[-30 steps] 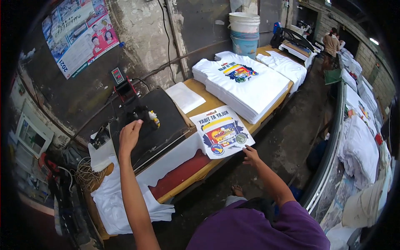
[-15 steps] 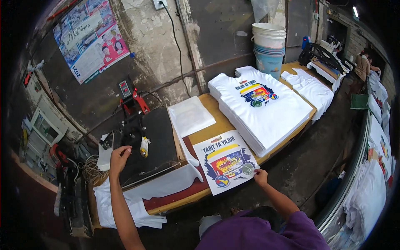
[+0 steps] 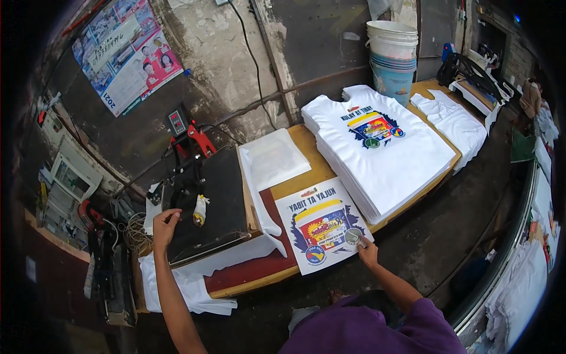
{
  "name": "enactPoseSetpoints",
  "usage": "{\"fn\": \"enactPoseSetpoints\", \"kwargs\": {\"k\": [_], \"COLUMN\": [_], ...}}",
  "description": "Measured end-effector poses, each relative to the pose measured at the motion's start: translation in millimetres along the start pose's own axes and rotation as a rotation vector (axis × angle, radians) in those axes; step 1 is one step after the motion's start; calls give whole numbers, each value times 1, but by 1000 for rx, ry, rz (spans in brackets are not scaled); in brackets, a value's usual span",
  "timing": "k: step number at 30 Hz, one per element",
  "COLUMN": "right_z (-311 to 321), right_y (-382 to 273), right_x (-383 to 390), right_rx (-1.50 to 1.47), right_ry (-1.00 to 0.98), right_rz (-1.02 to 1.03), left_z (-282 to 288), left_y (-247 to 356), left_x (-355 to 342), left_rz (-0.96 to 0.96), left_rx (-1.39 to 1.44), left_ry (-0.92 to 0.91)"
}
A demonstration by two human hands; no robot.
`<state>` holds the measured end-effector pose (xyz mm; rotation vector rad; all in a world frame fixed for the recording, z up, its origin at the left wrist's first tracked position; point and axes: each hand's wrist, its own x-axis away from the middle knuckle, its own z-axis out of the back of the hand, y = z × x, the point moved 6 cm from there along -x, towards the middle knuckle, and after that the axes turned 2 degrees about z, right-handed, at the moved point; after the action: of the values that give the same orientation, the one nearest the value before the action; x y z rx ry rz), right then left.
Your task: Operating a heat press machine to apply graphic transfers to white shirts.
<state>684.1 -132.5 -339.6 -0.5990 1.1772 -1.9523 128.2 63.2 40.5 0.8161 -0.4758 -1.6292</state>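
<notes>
My right hand [image 3: 368, 252] pinches the lower right corner of a white printed transfer sheet [image 3: 312, 203]. The print is mirrored, and a round grey-green patch lies beside my fingertips. This sheet rests on the yellow-edged table, left of a tall stack of white printed shirts [image 3: 407, 165]. On the left, my left hand [image 3: 167, 227] is at the near left edge of a black heat press [image 3: 221, 206]. Its fingers are curled together; whatever they may hold is hidden. A white and yellow wrapped piece [image 3: 201, 210] sits on top of the press. White cloth shows beneath the press plate.
Blank white sheets [image 3: 277, 156] lie behind the transfer sheet. Stacked buckets [image 3: 392, 62] stand behind the shirts, with more white shirts [image 3: 451, 127] to their right. White garments [image 3: 519, 289] line a rail at far right. A coiled cord [image 3: 137, 231] is left of the press.
The whole view has shifted slightly. My right fingers sit a little further in over the sheet's corner, and the round patch there looks greyer. My left hand stays by the press.
</notes>
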Motion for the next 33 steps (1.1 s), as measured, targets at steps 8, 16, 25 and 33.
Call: {"fn": "enactPoseSetpoints", "kwargs": {"k": [8,16,25,33], "right_z": [-16,-9,-33,-35], "right_y": [32,50,31,-15], "right_x": [-13,-1,-7,-19], "right_rx": [-637,-743,-709,-437], "right_ry": [-81,-182,-248,-378], "right_rz": [-603,-726,-524,-410], "left_z": [3,4,4,10], "left_y": [-9,-15,-12,-24], "left_x": [0,-1,0,1], "left_rz": [36,38,25,66], "left_rx": [20,47,7,27], "left_ry": [15,33,45,73]}}
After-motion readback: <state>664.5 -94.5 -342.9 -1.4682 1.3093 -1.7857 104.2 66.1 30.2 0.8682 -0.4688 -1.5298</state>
